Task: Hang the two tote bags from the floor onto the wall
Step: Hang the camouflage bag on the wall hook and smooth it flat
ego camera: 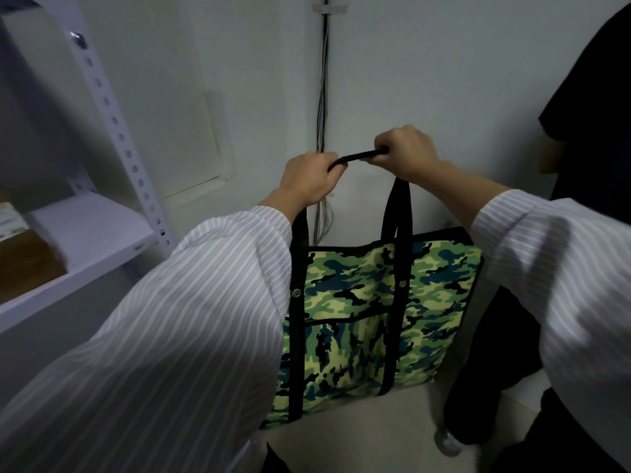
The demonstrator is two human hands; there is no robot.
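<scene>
Tote (372, 322): camouflage, lifted before the corner wall (426, 80). Strap (358, 156) stretched taut between left hand (309, 180) and right hand (406, 153), each grip closed round it, likely readying a loop for hanging; no hook visible.

So from my feed all I get of the wearer is two arms in a loose long-sleeved shirt, white with thin grey-lavender pinstripes running along the sleeves. The left sleeve (170, 336) is baggy and creased, the right sleeve (560, 268) has a folded cuff. Both hands are bare, the left hand (309, 180) and right hand (406, 153), no rings or watch showing.
</scene>
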